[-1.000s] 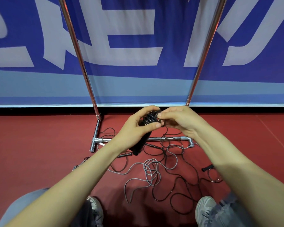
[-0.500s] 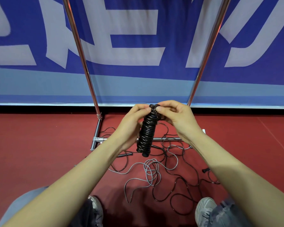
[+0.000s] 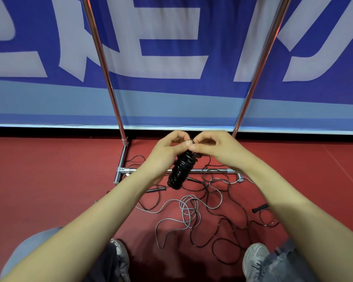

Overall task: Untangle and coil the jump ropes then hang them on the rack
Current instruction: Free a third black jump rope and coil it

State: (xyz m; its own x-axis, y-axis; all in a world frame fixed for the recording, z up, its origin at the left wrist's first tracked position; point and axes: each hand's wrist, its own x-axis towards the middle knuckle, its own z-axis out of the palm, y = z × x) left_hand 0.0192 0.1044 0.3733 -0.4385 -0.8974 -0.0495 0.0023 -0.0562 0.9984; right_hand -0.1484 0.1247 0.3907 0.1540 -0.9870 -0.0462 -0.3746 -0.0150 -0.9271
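Observation:
A black jump rope wound into a tight coil (image 3: pixel 180 169) hangs upright in front of me. My left hand (image 3: pixel 165 153) and my right hand (image 3: pixel 216 147) both pinch its top end, fingertips meeting there. Under the hands, a grey rope (image 3: pixel 189 208) and a black rope (image 3: pixel 222 226) lie tangled on the red floor. A black handle (image 3: pixel 260 208) lies at the right, another (image 3: pixel 156 189) beside my left forearm. The metal rack (image 3: pixel 102 64) rises behind with two uprights and a low base bar; its top is out of view.
A blue and white banner (image 3: pixel 171 98) stands right behind the rack. My two shoes (image 3: pixel 255 259) are at the bottom, close to the loose rope loops. Red floor (image 3: pixel 49 180) stretches to both sides of the rack base.
The coiled rope swung from lying in my left palm to hanging upright. Both hands shifted to pinch its top end, then dropped slightly.

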